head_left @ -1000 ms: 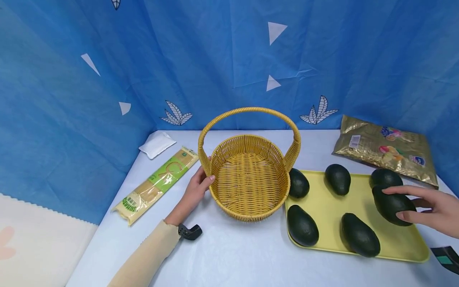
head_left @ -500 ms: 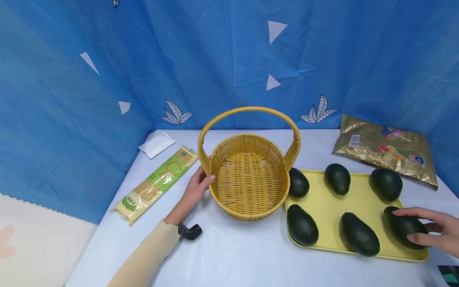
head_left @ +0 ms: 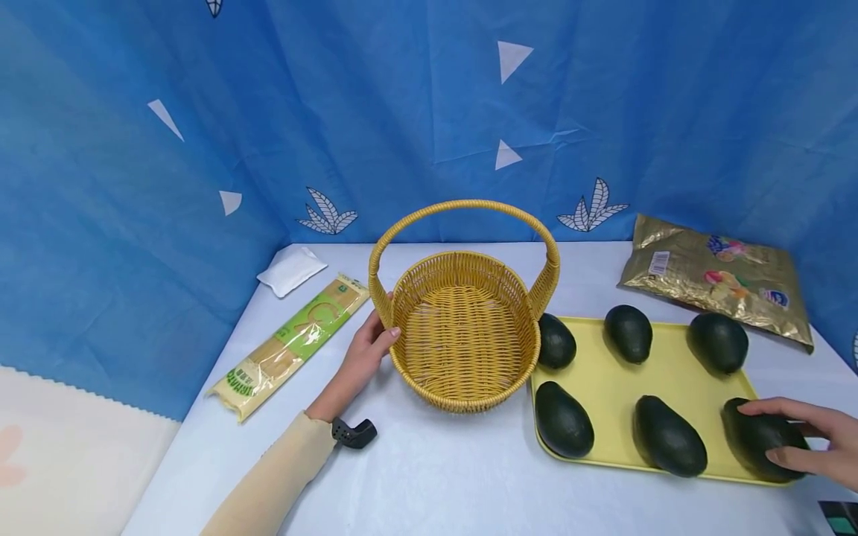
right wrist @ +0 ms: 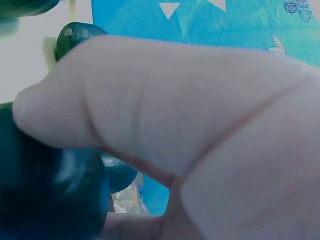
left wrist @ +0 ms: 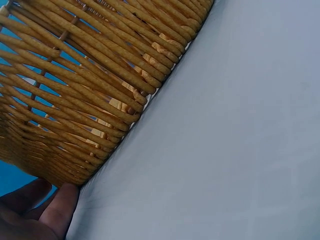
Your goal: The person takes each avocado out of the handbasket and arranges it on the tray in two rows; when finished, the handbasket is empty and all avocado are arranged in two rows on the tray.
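Observation:
My left hand [head_left: 365,350] holds the left side of a round yellow wicker basket [head_left: 462,342] where the tall handle meets the rim, thumb over the rim. Nothing lies in the basket. In the left wrist view, fingers [left wrist: 59,212] touch the low part of the woven wall [left wrist: 100,75]. At the front right corner of a yellow tray [head_left: 700,394], my right hand [head_left: 821,435] grips a dark green avocado [head_left: 754,443] between thumb and fingers. Up close in the right wrist view, the thumb side hides much of that avocado [right wrist: 50,185].
Several other avocados lie spaced on the tray, one [head_left: 555,342] close against the basket's right side. Behind the tray is a gold bag [head_left: 724,275]. A noodle packet [head_left: 291,346] and a white packet [head_left: 292,271] lie left. A blue curtain [head_left: 429,112] hangs behind the table.
The right hand has lowered the avocado from above the tray's right part to its front right corner, moving nearer and slightly right. The left hand and basket have stayed in place.

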A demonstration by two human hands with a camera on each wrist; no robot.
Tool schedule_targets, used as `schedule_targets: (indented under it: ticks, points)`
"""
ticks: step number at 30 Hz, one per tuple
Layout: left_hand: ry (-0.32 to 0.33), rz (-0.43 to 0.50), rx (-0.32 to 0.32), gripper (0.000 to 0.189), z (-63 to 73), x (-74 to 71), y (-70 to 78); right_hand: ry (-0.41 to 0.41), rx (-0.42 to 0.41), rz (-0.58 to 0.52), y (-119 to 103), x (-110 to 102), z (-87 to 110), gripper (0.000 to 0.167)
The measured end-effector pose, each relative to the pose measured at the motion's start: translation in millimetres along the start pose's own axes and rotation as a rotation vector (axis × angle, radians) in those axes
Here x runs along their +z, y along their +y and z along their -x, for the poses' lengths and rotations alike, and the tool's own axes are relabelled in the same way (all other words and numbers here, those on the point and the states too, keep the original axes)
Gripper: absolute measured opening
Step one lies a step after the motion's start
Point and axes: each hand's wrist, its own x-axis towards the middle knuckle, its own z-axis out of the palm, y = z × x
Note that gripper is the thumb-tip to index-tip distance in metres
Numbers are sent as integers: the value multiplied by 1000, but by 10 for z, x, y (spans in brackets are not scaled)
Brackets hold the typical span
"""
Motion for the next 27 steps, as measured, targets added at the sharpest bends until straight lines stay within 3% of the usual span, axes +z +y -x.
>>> schedule_targets:
  ticks: [9, 18, 27]
  points:
    - [-1, 1, 1, 66, -7, -6, -11, -113, 46, -13, 65, -21, 28, 55]
    - [7, -18, 26, 66, -13, -18, -28, -88, 10, 13, 45, -46, 11, 58]
    - [7, -18, 44, 66, -32, -21, -38, -113, 43, 27, -68, -65, 17, 59]
